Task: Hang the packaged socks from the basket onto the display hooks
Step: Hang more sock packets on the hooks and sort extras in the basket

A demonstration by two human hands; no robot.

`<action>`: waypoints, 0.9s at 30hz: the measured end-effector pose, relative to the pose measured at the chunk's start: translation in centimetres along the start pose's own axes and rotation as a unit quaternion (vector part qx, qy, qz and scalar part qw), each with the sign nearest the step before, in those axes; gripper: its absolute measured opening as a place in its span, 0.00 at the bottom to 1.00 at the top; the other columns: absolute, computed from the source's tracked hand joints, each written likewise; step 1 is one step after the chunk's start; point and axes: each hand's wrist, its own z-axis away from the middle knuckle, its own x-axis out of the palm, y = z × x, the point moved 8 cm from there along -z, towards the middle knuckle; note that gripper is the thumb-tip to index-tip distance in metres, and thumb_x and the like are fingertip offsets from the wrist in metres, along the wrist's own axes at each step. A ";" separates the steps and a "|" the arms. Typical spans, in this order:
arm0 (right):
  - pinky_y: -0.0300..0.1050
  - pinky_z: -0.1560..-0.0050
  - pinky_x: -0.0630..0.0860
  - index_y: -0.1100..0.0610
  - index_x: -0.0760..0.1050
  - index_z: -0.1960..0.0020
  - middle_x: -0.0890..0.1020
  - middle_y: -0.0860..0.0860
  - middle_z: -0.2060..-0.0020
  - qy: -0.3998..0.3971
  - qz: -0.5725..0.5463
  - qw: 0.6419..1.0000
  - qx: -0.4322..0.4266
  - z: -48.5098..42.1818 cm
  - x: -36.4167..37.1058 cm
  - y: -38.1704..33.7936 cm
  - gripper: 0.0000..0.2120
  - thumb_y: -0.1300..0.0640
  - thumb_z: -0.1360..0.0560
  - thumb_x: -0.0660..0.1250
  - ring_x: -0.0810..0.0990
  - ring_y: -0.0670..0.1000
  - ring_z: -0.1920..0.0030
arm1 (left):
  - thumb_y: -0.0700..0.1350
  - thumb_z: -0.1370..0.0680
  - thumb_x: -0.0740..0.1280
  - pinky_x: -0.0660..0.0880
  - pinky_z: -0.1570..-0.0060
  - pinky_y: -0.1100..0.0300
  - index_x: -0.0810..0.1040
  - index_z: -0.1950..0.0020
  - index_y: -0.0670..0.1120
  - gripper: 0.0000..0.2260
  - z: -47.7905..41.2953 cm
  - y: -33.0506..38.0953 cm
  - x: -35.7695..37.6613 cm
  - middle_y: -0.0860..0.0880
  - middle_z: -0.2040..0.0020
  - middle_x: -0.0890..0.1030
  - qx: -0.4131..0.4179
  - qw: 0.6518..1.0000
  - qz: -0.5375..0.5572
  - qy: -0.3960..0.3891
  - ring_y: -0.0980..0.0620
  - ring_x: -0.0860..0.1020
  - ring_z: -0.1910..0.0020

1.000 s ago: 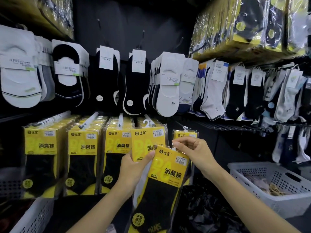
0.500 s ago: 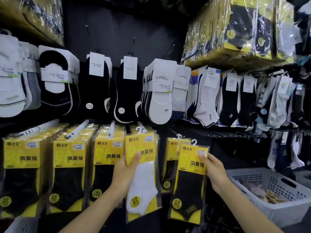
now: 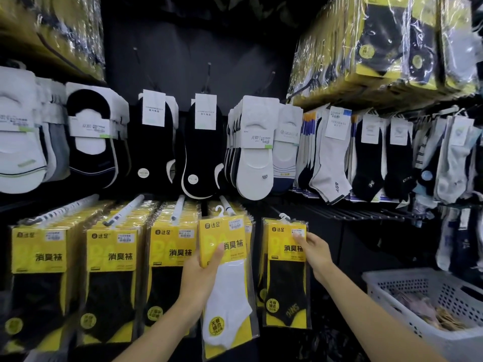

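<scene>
Right, basket point(image 3: 376, 280) at 4 o'clock, nearest. Left hand point(image 3: 201, 275) at 6 o'clock grips the white-sock pack point(image 3: 230, 291) by its left edge, thumb over the yellow card point(image 3: 222, 236). Right hand point(image 3: 317, 253) at 5 o'clock pinches the black-sock pack point(image 3: 286, 280) at its card's right edge; can't tell if its hanger point(image 3: 283, 218) is hooked on. Packs look light, film slick, floppy below: hold the stiff card just under the hanger, not the sock end

A matte black wall panel point(image 3: 188, 30) backs this dim shop corner and meets a side wall on the right, where a black wire rail shelf point(image 3: 352, 214) juts out. Overhead light glints off clear-wrapped yellow bundles point(image 3: 379, 48) stacked high up.
</scene>
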 end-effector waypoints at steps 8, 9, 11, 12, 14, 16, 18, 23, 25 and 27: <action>0.45 0.45 0.73 0.60 0.74 0.43 0.79 0.56 0.43 0.174 0.023 0.983 0.043 1.7 -1.0 1.6 0.16 0.55 0.27 0.72 0.77 0.54 0.44 | 0.51 0.23 0.66 0.72 0.69 0.76 0.80 0.54 0.53 0.05 0.2 0.0 1.9 0.60 0.60 0.83 -0.021 0.999 -0.013 -0.035 0.68 0.80 0.62; 0.46 0.43 0.74 0.59 0.74 0.44 0.79 0.55 0.44 0.138 0.009 0.990 0.032 2.4 -0.2 1.6 0.14 0.53 0.26 0.70 0.78 0.53 0.45 | 0.52 0.23 0.66 0.72 0.67 0.74 0.80 0.54 0.54 0.05 0.3 -0.1 2.2 0.59 0.59 0.83 -0.024 0.999 -0.019 -0.044 0.66 0.80 0.62; 0.46 0.45 0.77 0.57 0.76 0.45 0.81 0.53 0.47 0.031 -0.031 0.999 0.016 4.3 1.9 0.8 0.14 0.48 0.23 0.65 0.80 0.50 0.48 | 0.53 0.23 0.65 0.74 0.61 0.70 0.80 0.53 0.55 0.05 0.5 -0.4 3.2 0.59 0.56 0.83 -0.034 0.997 -0.023 -0.066 0.63 0.81 0.57; 0.43 0.48 0.77 0.56 0.77 0.46 0.83 0.52 0.49 -0.029 -0.041 0.999 0.008 5.5 3.1 0.1 0.15 0.45 0.23 0.62 0.82 0.49 0.49 | 0.53 0.23 0.65 0.74 0.59 0.68 0.80 0.53 0.55 0.05 0.6 -0.6 3.9 0.59 0.55 0.83 -0.041 0.996 -0.022 -0.077 0.62 0.81 0.55; 0.44 0.46 0.77 0.53 0.78 0.44 0.84 0.50 0.49 -0.122 -0.027 0.992 -0.007 7.6 4.7 -0.8 0.18 0.41 0.24 0.62 0.82 0.49 0.47 | 0.53 0.23 0.65 0.74 0.58 0.70 0.79 0.50 0.55 0.06 1.0 -0.8 5.4 0.60 0.54 0.83 -0.046 0.994 -0.024 -0.098 0.63 0.80 0.53; 0.51 0.40 0.76 0.54 0.77 0.40 0.84 0.51 0.47 -0.133 -0.010 0.991 -0.010 8.6 4.6 -1.0 0.18 0.45 0.24 0.66 0.82 0.51 0.44 | 0.54 0.23 0.65 0.72 0.62 0.74 0.78 0.49 0.56 0.05 1.3 -1.1 6.8 0.62 0.55 0.82 -0.049 0.992 -0.030 -0.116 0.66 0.78 0.54; 0.52 0.42 0.78 0.58 0.77 0.42 0.85 0.53 0.50 -0.087 -0.042 0.995 -0.005 8.9 3.1 -0.9 0.13 0.53 0.24 0.67 0.84 0.53 0.48 | 0.53 0.23 0.65 0.71 0.64 0.77 0.77 0.49 0.56 0.05 1.7 -1.2 8.2 0.61 0.55 0.81 -0.048 0.989 -0.034 -0.135 0.65 0.78 0.55; 0.40 0.64 0.76 0.63 0.76 0.48 0.83 0.54 0.60 0.060 -0.078 0.995 0.013 7.9 -2.2 0.4 0.08 0.58 0.22 0.65 0.81 0.49 0.63 | 0.54 0.21 0.61 0.70 0.56 0.72 0.71 0.35 0.51 0.16 2.2 -2.1 11.1 0.54 0.44 0.77 -0.062 0.979 -0.057 -0.185 0.60 0.75 0.48; 0.39 0.66 0.74 0.62 0.76 0.51 0.81 0.53 0.63 0.082 -0.065 0.994 0.016 7.1 -3.1 0.5 0.06 0.59 0.22 0.65 0.79 0.48 0.66 | 0.55 0.20 0.60 0.69 0.51 0.68 0.67 0.30 0.51 0.19 2.5 -2.8 12.2 0.53 0.38 0.75 -0.079 0.972 -0.072 -0.210 0.58 0.73 0.43; 0.42 0.62 0.75 0.61 0.76 0.53 0.82 0.54 0.62 0.090 -0.063 0.994 0.021 6.2 -3.2 0.4 0.05 0.59 0.22 0.65 0.79 0.50 0.63 | 0.54 0.20 0.59 0.70 0.48 0.67 0.65 0.28 0.51 0.20 2.6 -3.0 13.0 0.54 0.36 0.74 -0.083 0.972 -0.072 -0.208 0.58 0.73 0.41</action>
